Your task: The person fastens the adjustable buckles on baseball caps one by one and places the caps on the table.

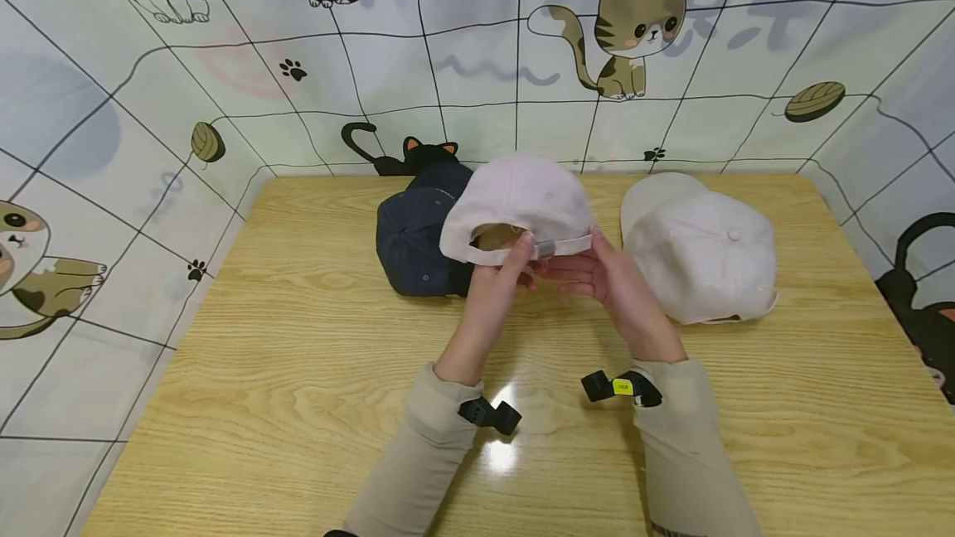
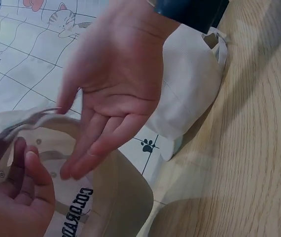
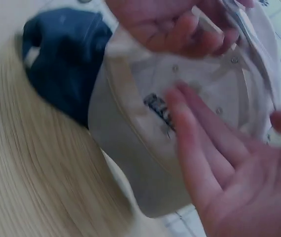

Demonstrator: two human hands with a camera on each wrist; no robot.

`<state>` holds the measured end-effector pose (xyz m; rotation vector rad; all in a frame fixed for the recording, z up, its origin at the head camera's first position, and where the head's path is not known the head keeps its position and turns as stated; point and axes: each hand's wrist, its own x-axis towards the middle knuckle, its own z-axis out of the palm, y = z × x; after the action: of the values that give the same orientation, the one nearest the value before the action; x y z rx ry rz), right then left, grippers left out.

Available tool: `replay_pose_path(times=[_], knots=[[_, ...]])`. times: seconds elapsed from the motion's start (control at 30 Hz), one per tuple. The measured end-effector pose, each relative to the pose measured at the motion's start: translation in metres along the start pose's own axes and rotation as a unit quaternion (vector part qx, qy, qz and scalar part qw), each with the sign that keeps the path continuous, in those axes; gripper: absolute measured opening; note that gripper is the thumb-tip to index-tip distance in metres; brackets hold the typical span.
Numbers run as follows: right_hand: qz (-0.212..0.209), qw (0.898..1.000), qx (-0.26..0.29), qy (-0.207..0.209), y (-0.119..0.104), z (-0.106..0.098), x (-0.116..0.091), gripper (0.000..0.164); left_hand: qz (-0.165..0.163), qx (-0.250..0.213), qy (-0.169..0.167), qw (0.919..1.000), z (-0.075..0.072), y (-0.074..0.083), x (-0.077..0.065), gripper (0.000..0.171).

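A pale pink baseball cap point(image 1: 522, 189) is held up over the far part of the table, its back opening and strap point(image 1: 573, 245) facing me. My left hand point(image 1: 492, 292) pinches the strap beside the opening, thumb on the outside. At the right end of the strap, my right hand point(image 1: 630, 297) grips the cap's edge between thumb and fingers, the fingers reaching straight under it. In the left wrist view, dark embroidered letters point(image 2: 76, 212) show inside the crown. The brim point(image 3: 145, 173) points away from me and appears in the right wrist view.
A navy cap point(image 1: 410, 230) lies on the wooden table point(image 1: 298, 371), left of and partly behind the held cap. To the right sits a whitish cap point(image 1: 701, 247). A cat-patterned cloth point(image 1: 477, 65) stands as a wall behind the table and along its sides.
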<state>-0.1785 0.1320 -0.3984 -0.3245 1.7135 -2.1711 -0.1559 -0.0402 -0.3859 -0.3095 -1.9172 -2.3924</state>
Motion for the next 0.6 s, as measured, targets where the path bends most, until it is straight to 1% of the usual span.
replay_pose_path(times=[0.03, 0.07, 0.1, 0.13, 0.2, 0.3, 0.37, 0.4, 0.53, 0.6], knots=[[-0.001, 0.999, 0.042, 0.008, 0.001, -0.001, 0.001, 0.053, -0.001, 0.010, -0.005, 0.9999, 0.000, 0.000, 0.000, 0.041], [-0.004, 0.996, 0.088, 0.015, 0.001, -0.001, 0.002, 0.050, -0.003, 0.015, -0.008, 0.9999, 0.000, 0.000, -0.001, 0.040], [-0.004, 0.991, 0.134, 0.024, 0.003, -0.002, 0.003, 0.047, -0.001, 0.015, -0.013, 0.9998, 0.000, 0.000, -0.001, 0.037], [-0.003, 0.983, 0.179, 0.031, 0.004, -0.002, 0.004, 0.043, -0.001, 0.010, -0.018, 0.9998, 0.000, 0.001, -0.001, 0.035], [-0.001, 0.962, 0.272, 0.033, 0.007, -0.002, 0.006, 0.036, -0.001, -0.010, -0.027, 0.9996, 0.000, 0.001, -0.001, 0.034], [-0.002, 0.920, 0.390, 0.031, 0.010, 0.000, 0.008, 0.027, -0.006, -0.053, -0.047, 0.9975, 0.000, 0.002, -0.001, 0.036], [-0.004, 0.895, 0.444, 0.030, 0.010, 0.001, 0.008, 0.024, -0.004, -0.076, -0.069, 0.9947, 0.000, 0.002, -0.001, 0.039], [-0.007, 0.885, 0.464, 0.028, 0.011, 0.001, 0.008, 0.023, -0.002, -0.088, -0.083, 0.9927, 0.000, 0.001, 0.000, 0.040], [-0.007, 0.848, 0.529, 0.022, 0.011, -0.001, 0.006, 0.020, -0.003, -0.123, -0.127, 0.9842, -0.001, -0.002, 0.002, 0.044], [0.001, 0.832, 0.554, 0.026, 0.010, -0.004, 0.005, 0.017, -0.013, -0.153, -0.135, 0.9789, -0.002, -0.004, 0.004, 0.046]])
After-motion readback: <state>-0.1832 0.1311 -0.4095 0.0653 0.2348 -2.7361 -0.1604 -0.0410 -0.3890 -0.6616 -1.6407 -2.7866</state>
